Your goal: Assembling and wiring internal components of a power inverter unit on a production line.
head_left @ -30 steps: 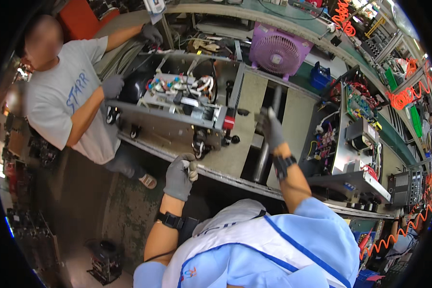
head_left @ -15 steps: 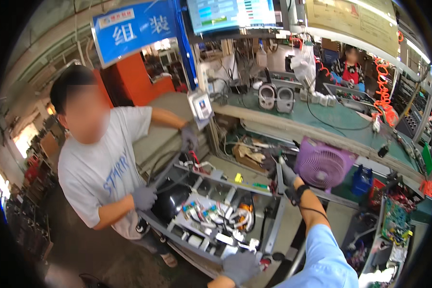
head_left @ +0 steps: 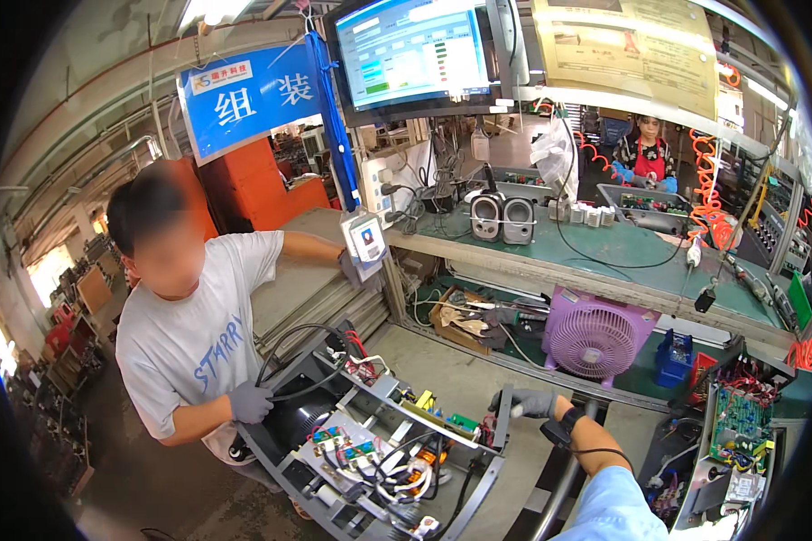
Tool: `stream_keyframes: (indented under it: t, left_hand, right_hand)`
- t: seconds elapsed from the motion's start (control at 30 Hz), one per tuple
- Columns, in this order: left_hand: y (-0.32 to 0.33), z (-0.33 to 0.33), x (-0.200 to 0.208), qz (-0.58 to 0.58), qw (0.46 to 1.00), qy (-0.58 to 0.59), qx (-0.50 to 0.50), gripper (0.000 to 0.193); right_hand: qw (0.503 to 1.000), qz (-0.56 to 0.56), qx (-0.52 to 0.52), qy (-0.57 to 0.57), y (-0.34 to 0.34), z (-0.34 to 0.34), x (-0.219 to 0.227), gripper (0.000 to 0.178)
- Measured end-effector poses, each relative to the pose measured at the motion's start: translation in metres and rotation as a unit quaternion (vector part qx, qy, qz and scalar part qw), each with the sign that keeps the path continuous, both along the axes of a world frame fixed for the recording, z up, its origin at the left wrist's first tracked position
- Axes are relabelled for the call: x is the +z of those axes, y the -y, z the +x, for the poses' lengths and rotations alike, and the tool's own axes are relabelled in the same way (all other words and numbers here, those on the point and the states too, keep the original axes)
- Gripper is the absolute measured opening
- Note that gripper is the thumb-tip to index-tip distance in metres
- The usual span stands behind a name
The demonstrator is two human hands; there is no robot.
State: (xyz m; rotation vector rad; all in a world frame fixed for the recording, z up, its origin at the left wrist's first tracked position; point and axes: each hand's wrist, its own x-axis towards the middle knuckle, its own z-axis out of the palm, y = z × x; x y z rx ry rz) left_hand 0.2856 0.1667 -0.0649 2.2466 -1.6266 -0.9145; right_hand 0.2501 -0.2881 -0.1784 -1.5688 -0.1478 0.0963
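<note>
A grey metal chassis [head_left: 465, 509] holds circuit boards [head_left: 363, 451], white wires and copper-coloured coils [head_left: 421, 471]. It lies tilted in front of me, its near end cut off by the lower edge. My right hand [head_left: 528, 404], in a grey glove, is closed at the upright plate [head_left: 503, 419] on the chassis's far right corner; the fingertips are partly hidden behind it. My left hand is out of the picture. Across from me, a co-worker's gloved hand [head_left: 251, 402] grips the chassis's left side next to a black cable [head_left: 311, 395]. The co-worker's other hand [head_left: 359, 269] is near a hanging card.
Behind the chassis, a purple fan [head_left: 595, 341] and a blue bin [head_left: 674, 359] stand under a green bench [head_left: 604, 248]. Another chassis with a green board [head_left: 740, 428] lies at right. A metal rail [head_left: 564, 491] runs beside my right arm. A monitor [head_left: 415, 54] hangs above.
My view has shifted, and the chassis sits lower and further left in it. My left hand has left the picture. My right hand stays at the chassis corner.
</note>
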Motion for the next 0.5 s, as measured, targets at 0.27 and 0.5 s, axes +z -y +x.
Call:
stream_keyframes:
  t: [0.27, 0.5]
  left_hand:
    - [-0.081, 0.013, 0.025, 0.182, 0.982, 0.033, -0.043, 0.034]
    - [-0.123, 0.011, 0.027, 0.089, 0.996, 0.016, 0.02, 0.023]
  right_hand:
    - [0.972, -0.159, 0.172, -0.017, -0.07, 0.022, -0.005, 0.038]
    - [0.965, -0.183, 0.185, -0.044, -0.114, 0.022, 0.025, 0.032]
